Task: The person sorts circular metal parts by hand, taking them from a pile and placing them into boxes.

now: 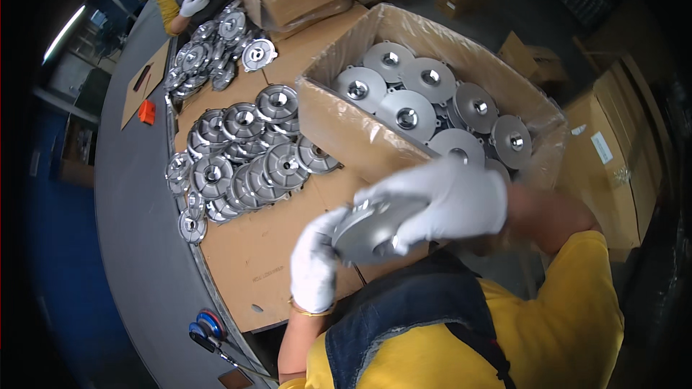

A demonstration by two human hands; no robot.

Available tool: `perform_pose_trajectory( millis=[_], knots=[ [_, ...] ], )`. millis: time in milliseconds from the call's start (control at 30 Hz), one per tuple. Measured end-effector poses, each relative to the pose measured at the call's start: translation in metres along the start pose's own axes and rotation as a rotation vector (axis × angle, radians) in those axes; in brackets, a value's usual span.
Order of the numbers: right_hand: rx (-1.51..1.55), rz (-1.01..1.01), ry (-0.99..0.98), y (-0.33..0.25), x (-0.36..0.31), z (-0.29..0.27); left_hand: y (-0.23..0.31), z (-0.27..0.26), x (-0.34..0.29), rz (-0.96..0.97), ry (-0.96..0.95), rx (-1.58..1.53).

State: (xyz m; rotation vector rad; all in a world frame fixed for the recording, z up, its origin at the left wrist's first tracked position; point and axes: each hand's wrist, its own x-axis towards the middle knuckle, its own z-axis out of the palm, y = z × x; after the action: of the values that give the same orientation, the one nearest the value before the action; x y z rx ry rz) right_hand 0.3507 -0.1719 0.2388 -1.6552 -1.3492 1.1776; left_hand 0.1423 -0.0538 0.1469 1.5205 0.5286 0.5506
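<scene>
Both hands, in white gloves, hold a round grey metal cover [369,229] tilted in front of my chest. My left hand [314,265] grips its left edge. My right hand [455,200], a little blurred, is closed over its right side and hides part of it. Just beyond the right hand stands a cardboard box [360,130] lined with clear plastic. Inside lie several similar covers [407,117], smooth faces up, each with a central hub. Left of the box, a pile of ribbed metal covers [245,121] rests on a cardboard sheet [252,266].
Another heap of metal covers [209,50] lies farther back, near a co-worker's gloved hand [194,3] and a second open box [299,0]. An orange object [147,112] and a blue-and-red round tool [207,325] with a hose sit at left. Cardboard [613,151] stands at right.
</scene>
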Motion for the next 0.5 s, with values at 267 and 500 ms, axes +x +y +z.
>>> perform_pose_trajectory(
  millis=[267, 500],
  knots=[
    [-0.038, 0.137, 0.706, 0.050, -0.077, -0.095, -0.037, -0.054, -0.019, -0.051, 0.221, -0.150],
    [-0.562, 0.761, -0.013, 0.122, -0.067, -0.072, -0.049, -0.056, -0.026, -0.123, 0.252, -0.123]
  ],
)
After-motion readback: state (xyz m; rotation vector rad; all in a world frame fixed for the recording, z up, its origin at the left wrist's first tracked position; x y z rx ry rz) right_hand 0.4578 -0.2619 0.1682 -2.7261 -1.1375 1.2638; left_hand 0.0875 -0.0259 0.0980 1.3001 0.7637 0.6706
